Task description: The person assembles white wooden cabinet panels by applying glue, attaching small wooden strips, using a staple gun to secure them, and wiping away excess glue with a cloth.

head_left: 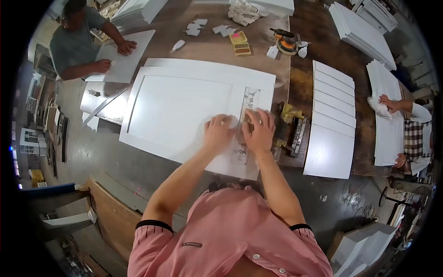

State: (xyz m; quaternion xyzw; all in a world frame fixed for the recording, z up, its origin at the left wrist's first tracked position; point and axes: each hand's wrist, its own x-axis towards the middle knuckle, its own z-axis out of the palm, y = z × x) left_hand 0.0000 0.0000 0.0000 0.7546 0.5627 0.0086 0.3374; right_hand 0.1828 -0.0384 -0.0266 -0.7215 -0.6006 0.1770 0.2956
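A white cabinet door panel (184,104) with a recessed middle lies in front of me, over another white board (207,68). Along its right side rests a long, narrow strip (252,98), pale with smeared dark marks; its kind is unclear. My right hand (260,133) presses on the strip's middle with fingers spread. Just left of the strip, my left hand (218,134) sits on the panel, its fingers bent and close together. What is under those fingers, if anything, is hidden.
An orange sander (287,44), a yellow box (240,44), small white bottles (177,45) and a rag (245,12) lie on the far table. Right are a metal tool (299,136) and a grooved white panel (333,120). Co-workers handle boards at left (76,41) and right (417,134).
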